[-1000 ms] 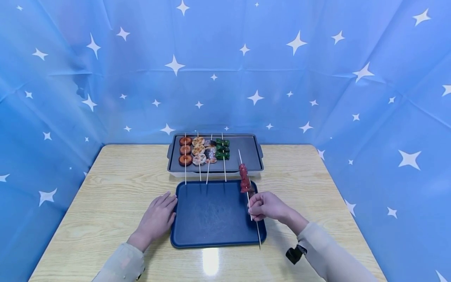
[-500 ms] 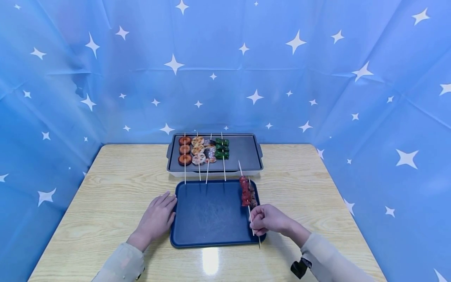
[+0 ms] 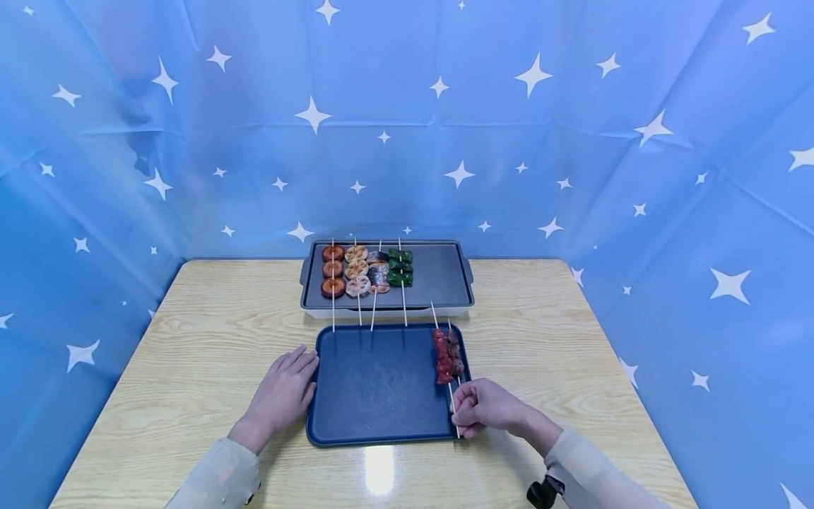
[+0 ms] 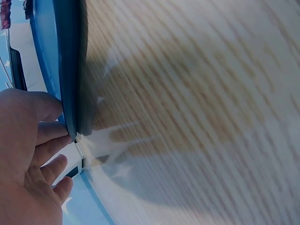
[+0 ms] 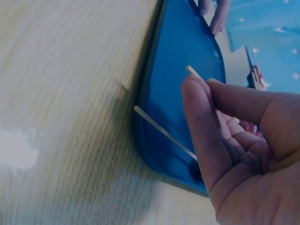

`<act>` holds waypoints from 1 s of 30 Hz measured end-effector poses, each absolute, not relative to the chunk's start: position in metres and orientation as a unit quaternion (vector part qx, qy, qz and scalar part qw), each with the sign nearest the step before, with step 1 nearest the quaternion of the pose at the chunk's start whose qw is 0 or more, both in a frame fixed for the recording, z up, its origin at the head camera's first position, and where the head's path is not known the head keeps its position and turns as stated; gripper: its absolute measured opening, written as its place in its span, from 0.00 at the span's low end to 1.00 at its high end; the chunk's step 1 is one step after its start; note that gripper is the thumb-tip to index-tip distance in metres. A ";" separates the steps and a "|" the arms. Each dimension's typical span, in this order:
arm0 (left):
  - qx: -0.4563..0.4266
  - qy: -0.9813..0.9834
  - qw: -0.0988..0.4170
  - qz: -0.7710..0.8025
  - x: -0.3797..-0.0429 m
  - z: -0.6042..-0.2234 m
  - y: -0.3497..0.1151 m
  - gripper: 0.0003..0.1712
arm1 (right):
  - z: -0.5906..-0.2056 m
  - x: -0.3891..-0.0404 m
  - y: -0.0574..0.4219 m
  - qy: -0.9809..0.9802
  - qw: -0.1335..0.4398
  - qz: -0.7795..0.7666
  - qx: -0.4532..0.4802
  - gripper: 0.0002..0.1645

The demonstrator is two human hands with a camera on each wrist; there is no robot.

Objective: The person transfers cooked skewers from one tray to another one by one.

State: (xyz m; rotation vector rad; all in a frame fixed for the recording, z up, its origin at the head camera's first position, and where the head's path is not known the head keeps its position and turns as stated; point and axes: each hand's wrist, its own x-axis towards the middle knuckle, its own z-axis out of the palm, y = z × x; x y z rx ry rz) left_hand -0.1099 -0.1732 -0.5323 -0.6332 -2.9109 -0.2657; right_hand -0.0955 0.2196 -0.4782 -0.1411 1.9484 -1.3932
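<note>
My right hand (image 3: 486, 408) pinches the bare lower stick of a red meat skewer (image 3: 442, 357) between thumb and forefinger. The red pieces lie over the right side of a dark blue tray (image 3: 375, 385). Just to their right is a brown meat skewer (image 3: 455, 353) on the same tray, its lower stick partly behind my hand. In the right wrist view, the held stick's end (image 5: 191, 71) pokes out past my fingertips, and the other stick (image 5: 164, 132) crosses the tray's rim. My left hand (image 3: 282, 389) rests its extended fingers at the tray's left edge.
Behind the tray stands a grey grill pan (image 3: 439, 268) with handles. On its left half lie skewers of round brown slices (image 3: 333, 269), lotus root (image 3: 357, 269), fish (image 3: 378, 272) and green pepper (image 3: 400, 267), sticks overhanging the front. A starry blue curtain (image 3: 407, 106) surrounds the wooden table (image 3: 210, 318).
My right hand has drawn the red meat skewer toward me, from over the grill pan's front edge down to the tray, beside the brown one. My left hand has stayed put.
</note>
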 end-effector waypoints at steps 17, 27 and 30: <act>-0.208 -0.972 0.067 -0.091 -0.110 -0.529 -0.173 0.26 | -0.484 -0.086 0.222 0.755 0.370 -0.538 -0.061 0.07; -0.209 -0.971 0.077 -0.091 -0.111 -0.534 -0.173 0.26 | -0.488 -0.087 0.216 0.767 0.348 -0.538 -0.043 0.07; -0.209 -0.971 0.075 -0.091 -0.111 -0.534 -0.173 0.26 | -0.490 -0.087 0.214 0.768 0.341 -0.540 -0.040 0.07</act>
